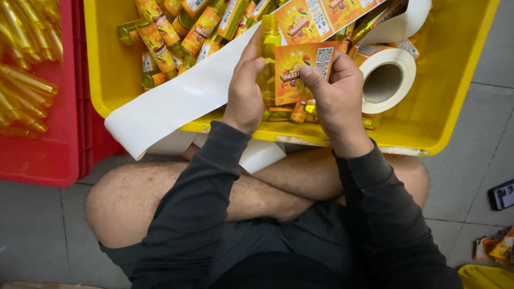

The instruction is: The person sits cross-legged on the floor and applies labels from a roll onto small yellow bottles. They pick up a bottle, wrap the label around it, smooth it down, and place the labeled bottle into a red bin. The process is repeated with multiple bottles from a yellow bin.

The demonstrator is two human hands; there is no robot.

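My left hand (245,88) grips a small clear bottle of yellow liquid (269,40), held upright over the yellow crate (444,101). My right hand (332,96) presses an orange fruit-printed label (300,72) against the bottle's side, thumb on the label's face. Both hands are over the crate's near wall. A roll of labels (386,80) lies just right of my right hand, and its strip of orange labels (321,16) runs up over the crate.
Several labelled bottles (171,32) lie in the crate's far left. White backing paper (171,101) trails over the crate's near edge onto my crossed legs. A red crate (43,155) with unlabelled yellow bottles (21,80) stands left. A phone (502,194) lies on the grey floor at right.
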